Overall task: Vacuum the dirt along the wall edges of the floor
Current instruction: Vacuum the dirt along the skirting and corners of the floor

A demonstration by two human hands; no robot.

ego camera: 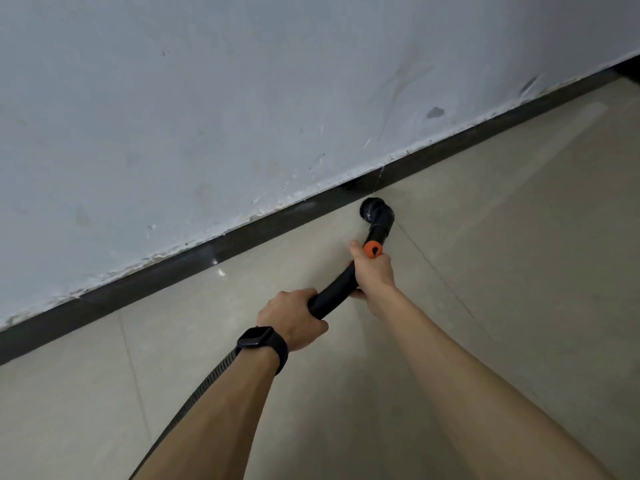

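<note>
Scuffed grey wall (207, 98) up top, beige tile floor (485, 289) below, dark skirting (207, 252) between them. Both hands are wrapped round the black vacuum tube (334, 292): left hand (291, 317) lower down, right hand (374, 271) by the orange collar (373, 250). The brush head (369, 207) sits on the floor just beside the skirting. Black watch (259, 337) on the left wrist.

1 head-worn camera looks forward and down, close to floor (485, 271) and wall (207, 98).

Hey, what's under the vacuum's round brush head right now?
Beige floor tile surrounds the brush head, close to the dark skirting. The patch directly beneath it is covered, so any dirt there cannot be seen.
</note>
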